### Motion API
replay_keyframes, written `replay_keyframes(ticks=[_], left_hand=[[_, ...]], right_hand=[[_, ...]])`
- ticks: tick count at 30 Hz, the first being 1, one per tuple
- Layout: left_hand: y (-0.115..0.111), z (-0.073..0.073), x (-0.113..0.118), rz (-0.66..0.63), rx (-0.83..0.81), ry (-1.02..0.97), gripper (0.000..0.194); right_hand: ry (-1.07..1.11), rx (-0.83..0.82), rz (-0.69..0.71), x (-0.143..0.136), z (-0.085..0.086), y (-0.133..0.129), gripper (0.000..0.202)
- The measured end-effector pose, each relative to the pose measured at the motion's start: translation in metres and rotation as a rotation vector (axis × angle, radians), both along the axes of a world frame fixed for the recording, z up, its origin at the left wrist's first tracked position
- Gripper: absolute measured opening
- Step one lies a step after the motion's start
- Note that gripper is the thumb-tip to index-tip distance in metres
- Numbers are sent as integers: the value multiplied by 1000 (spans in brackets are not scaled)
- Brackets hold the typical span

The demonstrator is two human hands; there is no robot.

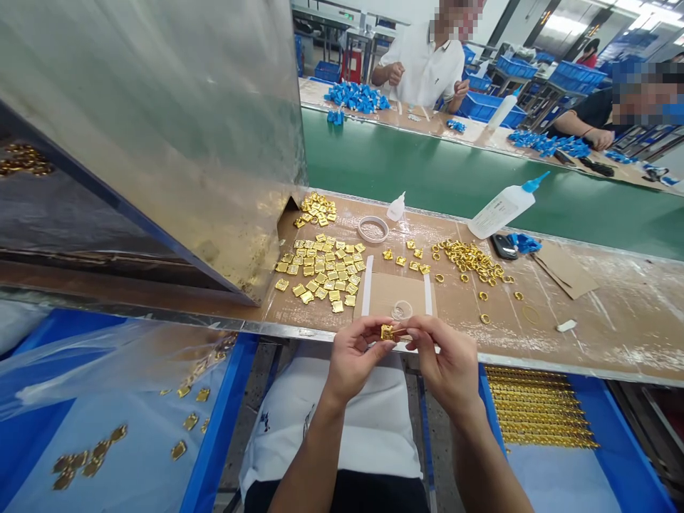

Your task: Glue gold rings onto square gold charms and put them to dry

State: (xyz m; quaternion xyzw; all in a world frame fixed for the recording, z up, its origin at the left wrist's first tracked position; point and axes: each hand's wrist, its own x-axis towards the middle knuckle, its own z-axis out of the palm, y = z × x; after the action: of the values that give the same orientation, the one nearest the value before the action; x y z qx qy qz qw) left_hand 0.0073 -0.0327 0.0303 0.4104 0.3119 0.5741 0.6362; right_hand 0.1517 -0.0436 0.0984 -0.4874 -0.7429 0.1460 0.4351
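Observation:
My left hand (pixel 357 358) pinches a small gold piece (pixel 387 332) between thumb and fingers, above the table's front edge. Close beside it on the right, my right hand (pixel 444 356) has its fingers pressed together on a thin stick-like item (pixel 400 330) whose tip meets the gold piece. Just beyond my hands lies a cardboard pad (pixel 395 288) with white tape strips and a small clear ring-shaped dish (pixel 402 310). Many square gold pieces (pixel 325 267) are spread to the left of the pad. Gold rings (pixel 470 258) form a heap on the right.
A metal panel (pixel 214 142) rises at the left. Blue trays with gold parts (pixel 214 427) (pixel 539 406) flank my lap. A tape roll (pixel 372 229), a glue bottle (pixel 502 210) and a green belt (pixel 400 164) lie farther back. People sit across.

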Motion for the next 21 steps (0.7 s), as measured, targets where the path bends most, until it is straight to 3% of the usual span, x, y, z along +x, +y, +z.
replay_keyframes(ticks=[9, 21], left_hand=[[0, -6, 0, 9, -9, 2, 33], [2, -2, -1, 10, 13, -34, 33]], right_hand=[[-16, 27, 7, -1, 2, 0, 23], [-24, 35, 47, -2, 8, -2, 25]])
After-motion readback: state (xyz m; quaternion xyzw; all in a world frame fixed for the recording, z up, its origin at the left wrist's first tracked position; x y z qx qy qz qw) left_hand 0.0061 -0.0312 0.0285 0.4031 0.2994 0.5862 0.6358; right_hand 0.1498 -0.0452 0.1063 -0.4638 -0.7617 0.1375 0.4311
